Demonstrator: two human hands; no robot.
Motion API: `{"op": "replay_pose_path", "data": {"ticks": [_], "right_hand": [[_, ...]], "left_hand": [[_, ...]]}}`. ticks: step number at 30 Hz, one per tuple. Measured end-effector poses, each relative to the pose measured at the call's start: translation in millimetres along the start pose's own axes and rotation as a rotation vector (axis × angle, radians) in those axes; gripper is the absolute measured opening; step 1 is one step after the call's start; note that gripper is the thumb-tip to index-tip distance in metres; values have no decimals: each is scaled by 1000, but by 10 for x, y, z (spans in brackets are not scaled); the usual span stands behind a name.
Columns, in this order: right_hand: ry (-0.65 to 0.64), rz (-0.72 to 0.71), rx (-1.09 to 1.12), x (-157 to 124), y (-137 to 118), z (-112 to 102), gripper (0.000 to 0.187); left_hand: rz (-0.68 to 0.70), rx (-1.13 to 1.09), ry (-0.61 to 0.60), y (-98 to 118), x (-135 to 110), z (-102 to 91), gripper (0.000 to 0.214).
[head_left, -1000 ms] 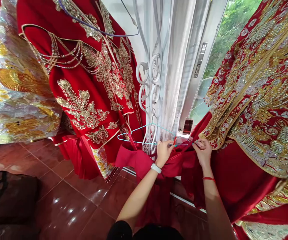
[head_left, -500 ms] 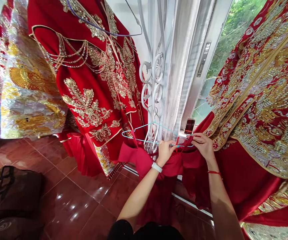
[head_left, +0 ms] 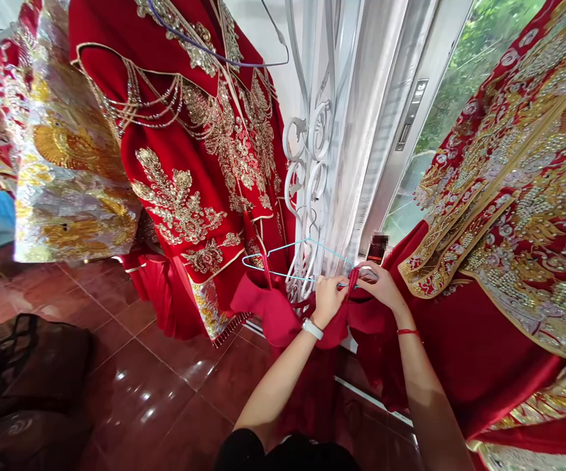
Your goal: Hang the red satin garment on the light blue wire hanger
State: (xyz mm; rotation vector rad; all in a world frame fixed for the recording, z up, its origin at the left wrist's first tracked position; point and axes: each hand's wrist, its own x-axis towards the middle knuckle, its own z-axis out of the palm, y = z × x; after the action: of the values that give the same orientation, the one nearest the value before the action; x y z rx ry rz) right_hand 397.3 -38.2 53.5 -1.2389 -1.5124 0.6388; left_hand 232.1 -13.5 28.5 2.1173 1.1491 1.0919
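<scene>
A thin light-blue wire hanger (head_left: 283,252) hangs low in front of the white scrolled metal grille (head_left: 307,176). Plain red cloth (head_left: 270,311) is draped over its lower bar. My left hand (head_left: 329,297), with a white band at the wrist, pinches a narrow red strap (head_left: 353,279) at the hanger's right end. My right hand (head_left: 381,284), with a red string on its wrist, meets it there and grips the same red cloth and hanger end. Both hands touch each other at the strap.
A red gown with gold beadwork (head_left: 189,150) hangs at left, beside a gold and silver brocade garment (head_left: 67,183). A heavily embroidered red robe (head_left: 518,196) fills the right. White curtain (head_left: 356,131) and window lie behind. A dark bag (head_left: 27,386) rests on the glossy red floor tiles (head_left: 165,392).
My right hand has slid left along the hanger's bar to meet my left hand. The view has shifted slightly, moving the garments rightward in the frame.
</scene>
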Motion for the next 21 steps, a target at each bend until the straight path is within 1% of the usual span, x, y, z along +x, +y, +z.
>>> {"op": "replay_pose_path", "data": {"ticks": [2, 4, 6, 8, 9, 11, 13, 14, 15, 16, 17, 18, 19, 20, 21], "right_hand": [[18, 15, 46, -32, 115, 0, 37], [66, 21, 96, -76, 211, -8, 42], [143, 10, 125, -146, 274, -24, 44], [257, -12, 116, -254, 293, -37, 41], [323, -24, 99, -322, 286, -35, 39], [478, -62, 48, -475, 237, 8, 32], [643, -123, -6, -623, 147, 125, 26], [713, -157, -14, -683, 88, 218, 23], [762, -183, -2, -728, 25, 335, 19], [764, -197, 28, -751, -42, 474, 15], [702, -192, 70, -750, -106, 633, 10], [584, -170, 117, -723, -163, 808, 7], [417, -135, 160, -669, -210, 993, 7], [225, -87, 196, -590, -243, 1184, 10], [69, -32, 235, -491, -261, 1372, 15]], "left_hand": [[13, -17, -21, -16, 9, -16, 14], [55, -47, -46, -27, -3, -72, 17], [123, -100, -43, -49, -65, -194, 26], [171, -153, 24, -119, -191, -395, 34], [174, -169, 82, -185, -273, -526, 34], [111, -167, 270, -392, -445, -838, 31], [-31, -148, 533, -688, -582, -1185, 26], [-113, -160, 644, -852, -623, -1356, 30], [-181, -185, 684, -1015, -643, -1516, 41], [-232, -211, 655, -1166, -645, -1657, 53], [-264, -234, 588, -1297, -631, -1775, 64], [-283, -264, 488, -1399, -610, -1865, 71], [-296, -297, 384, -1471, -586, -1924, 74], [-303, -331, 290, -1512, -567, -1955, 74], [-307, -365, 211, -1525, -557, -1959, 72]]}}
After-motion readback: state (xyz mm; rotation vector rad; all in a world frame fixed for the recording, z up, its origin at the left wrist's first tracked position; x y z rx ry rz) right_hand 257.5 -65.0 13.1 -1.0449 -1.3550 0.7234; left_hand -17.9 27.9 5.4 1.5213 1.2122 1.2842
